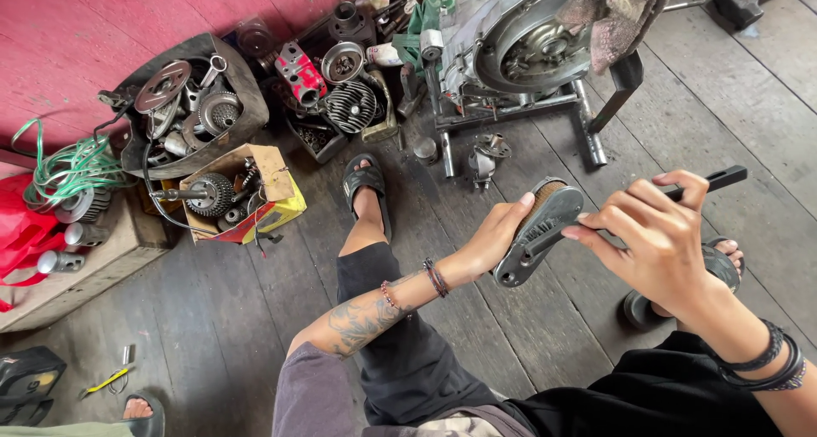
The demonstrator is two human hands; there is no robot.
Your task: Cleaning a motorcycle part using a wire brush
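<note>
Wooden floor (553, 335); two hands, one metal part (538, 231)

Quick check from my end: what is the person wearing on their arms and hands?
Both hands are bare. The left hand has thin beaded bracelets at the wrist, a dark forearm tattoo and a mauve sleeve. The right hand has several black cord bracelets above the wrist.

- The lower end of the black tool (722, 179) is covered by the right hand (655, 233).
- The engine (511, 37) is cut off by the top edge and partly draped by a rag (613, 16).
- The parts inside the cardboard box (277, 182) are too tangled to be identified.
</note>
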